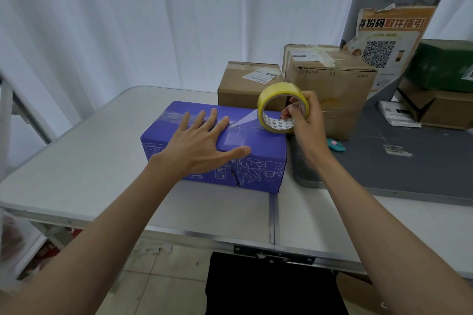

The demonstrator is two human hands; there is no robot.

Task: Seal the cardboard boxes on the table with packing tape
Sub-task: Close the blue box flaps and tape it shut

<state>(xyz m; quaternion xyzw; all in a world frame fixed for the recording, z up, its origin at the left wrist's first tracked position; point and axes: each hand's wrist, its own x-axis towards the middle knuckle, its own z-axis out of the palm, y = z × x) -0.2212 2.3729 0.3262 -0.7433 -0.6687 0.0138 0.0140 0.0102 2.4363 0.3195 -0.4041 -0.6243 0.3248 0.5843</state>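
Left hand (202,144) presses purple box (258,161); right hand (305,117) grips tape roll (276,100).

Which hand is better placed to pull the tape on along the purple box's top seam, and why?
Probably the right hand: it already grips the tape roll, with a strip running down to the box. The left hand lies flat on the lid, steadying it.

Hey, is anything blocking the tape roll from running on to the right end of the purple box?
Nothing visible does. The right hand holds the tape roll over the purple box; the top is bare to its right edge. The brown boxes stand behind.
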